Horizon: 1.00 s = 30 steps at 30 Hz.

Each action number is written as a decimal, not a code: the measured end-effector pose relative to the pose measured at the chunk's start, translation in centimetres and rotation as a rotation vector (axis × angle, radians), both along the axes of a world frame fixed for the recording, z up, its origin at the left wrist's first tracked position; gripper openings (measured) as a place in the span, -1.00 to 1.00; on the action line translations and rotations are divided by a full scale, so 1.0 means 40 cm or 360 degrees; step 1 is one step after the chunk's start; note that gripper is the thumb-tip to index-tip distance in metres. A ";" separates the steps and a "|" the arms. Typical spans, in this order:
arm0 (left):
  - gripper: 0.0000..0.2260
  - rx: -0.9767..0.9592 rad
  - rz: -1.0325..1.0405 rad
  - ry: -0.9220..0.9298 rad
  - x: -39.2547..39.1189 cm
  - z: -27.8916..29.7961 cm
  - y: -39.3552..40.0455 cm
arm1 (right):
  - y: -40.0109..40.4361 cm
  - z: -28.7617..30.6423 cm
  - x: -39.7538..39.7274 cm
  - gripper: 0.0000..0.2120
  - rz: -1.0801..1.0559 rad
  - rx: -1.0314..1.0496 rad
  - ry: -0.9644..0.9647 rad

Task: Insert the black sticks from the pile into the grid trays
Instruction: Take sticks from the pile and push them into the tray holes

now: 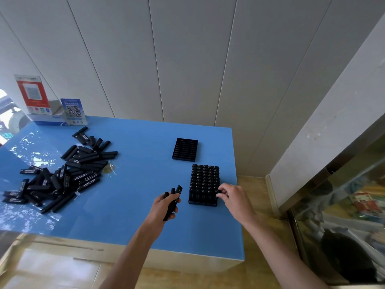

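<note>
Now, head view: I read it line by line.
Right hand [233, 196]: fingers pinch a black stick [218, 192] at the full tray's [203, 184] 4 o'clock corner, stick upright.
Left hand [165, 205]: wrapped around a spare bundle [174, 200], just beside the tray at 9 o'clock.
Key relation: my right hand is nearer; the slot lies straight below it.
Pile [60, 174]: well apart, 9 o'clock of both hands.
Empty tray [185, 150]: 12 o'clock of the full one.
</note>
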<state>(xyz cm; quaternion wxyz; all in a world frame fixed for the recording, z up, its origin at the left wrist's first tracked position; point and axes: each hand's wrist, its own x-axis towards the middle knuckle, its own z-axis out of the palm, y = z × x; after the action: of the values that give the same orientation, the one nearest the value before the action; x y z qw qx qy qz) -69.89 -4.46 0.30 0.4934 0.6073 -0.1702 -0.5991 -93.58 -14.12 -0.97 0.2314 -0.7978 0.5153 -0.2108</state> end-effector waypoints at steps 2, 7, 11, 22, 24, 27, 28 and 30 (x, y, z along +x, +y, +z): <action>-0.80 -0.0006 -0.0016 -0.0018 0.002 -0.001 0.001 | -0.002 -0.003 0.002 -0.88 -0.0011 0.0004 0.0026; -0.75 -0.0030 -0.0053 -0.0029 0.002 -0.004 -0.002 | -0.010 -0.003 0.004 -0.87 0.0023 0.0066 0.0155; -0.74 -0.0061 -0.0097 -0.0021 0.000 -0.001 -0.006 | -0.009 -0.007 0.002 -0.85 -0.0007 0.0091 0.0197; -0.78 -0.0189 -0.0218 -0.0124 0.000 0.002 0.002 | -0.004 0.021 0.023 -0.80 -0.0132 0.0098 0.0299; -0.79 -0.0178 -0.0203 -0.0106 0.001 0.003 0.000 | -0.004 0.036 0.022 -0.81 -0.0173 0.0050 0.0333; -0.80 -0.0139 -0.0173 -0.0036 0.009 0.004 -0.004 | -0.006 0.066 0.031 -0.87 -0.0221 -0.0061 0.0256; -0.80 -0.0135 -0.0180 -0.0025 0.011 0.005 -0.005 | -0.005 0.076 0.039 -0.89 -0.0202 -0.0063 0.0174; -0.81 -0.0147 -0.0205 -0.0021 0.014 0.007 -0.004 | -0.001 0.092 0.059 -0.92 -0.0126 0.0009 -0.0017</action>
<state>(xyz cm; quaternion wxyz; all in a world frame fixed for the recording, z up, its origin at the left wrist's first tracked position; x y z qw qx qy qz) -69.31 -4.62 0.57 0.4801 0.5754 -0.2397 -0.6171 -91.21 -14.16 2.72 0.2279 -0.7750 0.5457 -0.2226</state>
